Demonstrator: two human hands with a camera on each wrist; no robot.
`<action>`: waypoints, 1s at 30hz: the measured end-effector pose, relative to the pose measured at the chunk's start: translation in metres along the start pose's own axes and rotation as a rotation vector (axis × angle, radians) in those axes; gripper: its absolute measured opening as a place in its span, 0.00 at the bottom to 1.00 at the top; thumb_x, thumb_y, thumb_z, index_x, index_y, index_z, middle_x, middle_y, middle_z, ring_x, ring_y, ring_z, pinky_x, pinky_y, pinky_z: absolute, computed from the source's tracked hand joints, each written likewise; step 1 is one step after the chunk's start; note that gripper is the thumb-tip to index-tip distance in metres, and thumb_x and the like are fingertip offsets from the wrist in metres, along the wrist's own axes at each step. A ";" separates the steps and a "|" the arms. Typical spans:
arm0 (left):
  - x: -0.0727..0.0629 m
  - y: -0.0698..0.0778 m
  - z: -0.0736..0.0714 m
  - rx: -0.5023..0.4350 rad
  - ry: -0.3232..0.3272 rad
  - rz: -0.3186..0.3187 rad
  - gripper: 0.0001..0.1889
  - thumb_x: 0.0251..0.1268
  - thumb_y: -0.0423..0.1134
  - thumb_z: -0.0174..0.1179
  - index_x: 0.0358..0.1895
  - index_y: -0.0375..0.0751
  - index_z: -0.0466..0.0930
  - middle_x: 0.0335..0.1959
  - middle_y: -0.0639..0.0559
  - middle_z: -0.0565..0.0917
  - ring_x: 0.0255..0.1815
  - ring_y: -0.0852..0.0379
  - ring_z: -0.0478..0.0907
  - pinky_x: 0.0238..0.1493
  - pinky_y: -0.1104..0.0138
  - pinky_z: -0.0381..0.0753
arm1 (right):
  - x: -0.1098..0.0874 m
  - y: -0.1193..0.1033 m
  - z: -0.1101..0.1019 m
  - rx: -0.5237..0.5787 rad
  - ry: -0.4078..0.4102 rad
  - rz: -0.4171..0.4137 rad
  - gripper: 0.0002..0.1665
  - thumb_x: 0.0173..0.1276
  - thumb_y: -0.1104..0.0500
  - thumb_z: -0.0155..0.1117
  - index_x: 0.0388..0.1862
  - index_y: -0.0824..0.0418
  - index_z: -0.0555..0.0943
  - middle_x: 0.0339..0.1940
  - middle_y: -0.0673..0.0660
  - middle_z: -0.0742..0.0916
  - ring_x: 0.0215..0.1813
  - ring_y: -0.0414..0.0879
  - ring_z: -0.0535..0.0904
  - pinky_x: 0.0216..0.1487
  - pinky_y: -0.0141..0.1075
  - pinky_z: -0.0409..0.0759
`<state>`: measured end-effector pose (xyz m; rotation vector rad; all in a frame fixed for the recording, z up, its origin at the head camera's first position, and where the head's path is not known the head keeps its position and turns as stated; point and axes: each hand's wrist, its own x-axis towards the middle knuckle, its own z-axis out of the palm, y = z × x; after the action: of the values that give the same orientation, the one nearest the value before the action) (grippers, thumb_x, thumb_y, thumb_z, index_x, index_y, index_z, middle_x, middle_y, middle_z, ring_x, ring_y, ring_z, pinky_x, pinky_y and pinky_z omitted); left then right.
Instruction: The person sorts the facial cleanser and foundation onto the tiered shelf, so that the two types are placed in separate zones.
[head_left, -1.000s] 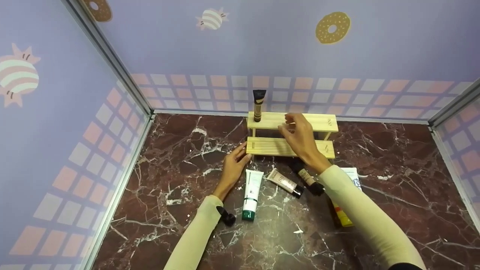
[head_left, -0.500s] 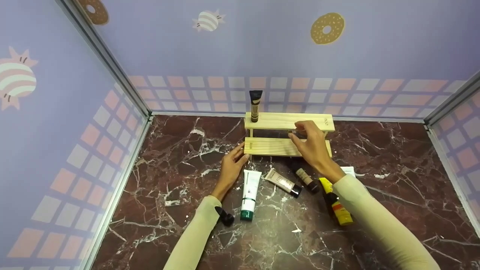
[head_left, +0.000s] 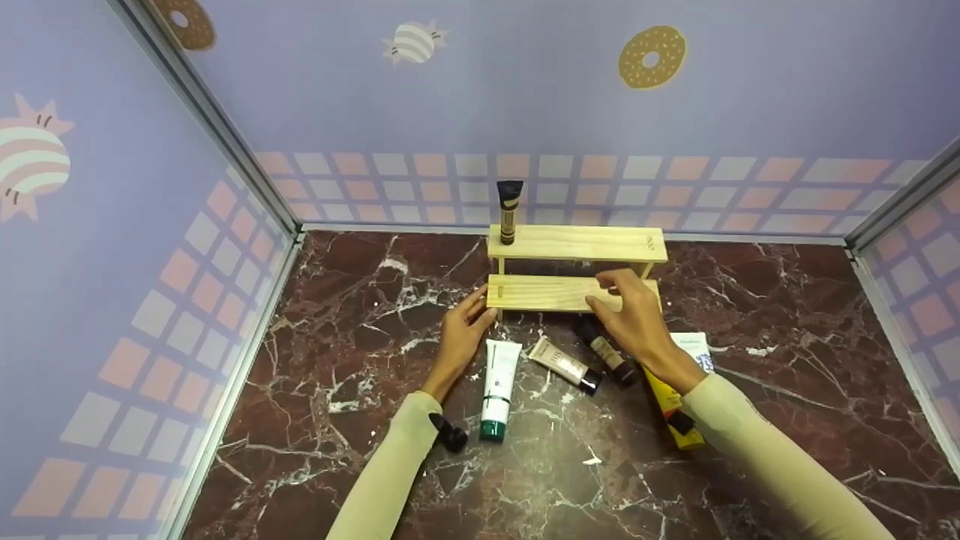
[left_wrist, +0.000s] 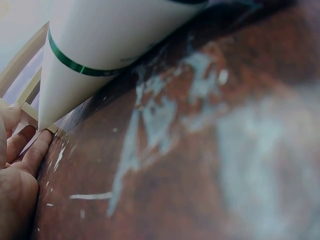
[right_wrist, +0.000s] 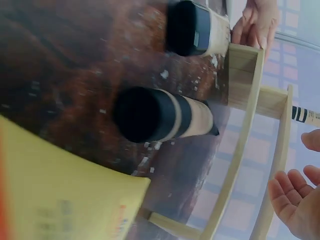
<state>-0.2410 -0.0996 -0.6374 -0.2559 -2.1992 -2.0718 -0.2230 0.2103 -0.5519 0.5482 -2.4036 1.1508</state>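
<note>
A two-tier wooden rack (head_left: 547, 292) stands near the back wall. An upright black and gold tube (head_left: 508, 212) is at the left end of its upper shelf. My left hand (head_left: 459, 341) holds the rack's left end at the lower shelf, thumb at the front corner. Over the right part of the lower shelf is my right hand (head_left: 634, 322), fingers loosely bent with nothing between them. In the right wrist view, that hand (right_wrist: 300, 200) appears beside the shelves. A white tube with a green cap (head_left: 499, 390) lies beside my left wrist.
On the marble-patterned surface (head_left: 360, 465) lie a beige tube with a black cap (head_left: 564, 365) and a dark-capped foundation bottle (head_left: 611, 358). A yellow tube (head_left: 667, 397) and a white tube (head_left: 694, 346) are partly under my right arm. Patterned walls (head_left: 450, 97) enclose the space.
My right hand has moved from the upper shelf toward the front and right, down to the lower shelf. My left hand stays at the rack's end.
</note>
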 end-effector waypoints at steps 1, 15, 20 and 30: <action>0.000 0.000 0.000 0.002 0.001 -0.003 0.28 0.77 0.29 0.69 0.77 0.30 0.76 0.67 0.30 0.84 0.73 0.38 0.81 0.75 0.56 0.79 | -0.003 0.001 0.000 -0.003 -0.006 0.000 0.20 0.68 0.70 0.80 0.55 0.73 0.83 0.53 0.67 0.88 0.53 0.64 0.87 0.57 0.61 0.88; 0.000 0.000 -0.001 0.010 -0.001 0.009 0.28 0.77 0.27 0.68 0.77 0.30 0.76 0.66 0.30 0.85 0.71 0.39 0.82 0.75 0.54 0.79 | -0.038 0.005 -0.009 -0.078 -0.125 0.048 0.23 0.66 0.67 0.83 0.56 0.72 0.84 0.51 0.67 0.89 0.53 0.63 0.88 0.60 0.58 0.87; 0.001 0.000 0.000 0.004 -0.003 0.005 0.28 0.77 0.29 0.69 0.77 0.31 0.77 0.67 0.31 0.84 0.72 0.39 0.82 0.75 0.55 0.79 | -0.045 0.004 -0.013 -0.138 -0.210 0.107 0.25 0.67 0.63 0.84 0.57 0.73 0.85 0.52 0.70 0.90 0.55 0.67 0.88 0.62 0.60 0.86; 0.000 0.001 -0.001 -0.012 -0.005 0.005 0.29 0.77 0.30 0.69 0.78 0.30 0.76 0.67 0.31 0.84 0.73 0.38 0.81 0.77 0.54 0.77 | -0.053 0.010 -0.009 -0.159 -0.308 0.160 0.22 0.67 0.63 0.82 0.55 0.73 0.86 0.50 0.68 0.90 0.51 0.63 0.87 0.55 0.60 0.85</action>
<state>-0.2410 -0.1005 -0.6368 -0.2677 -2.1876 -2.0843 -0.1816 0.2322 -0.5810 0.5208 -2.8189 0.9846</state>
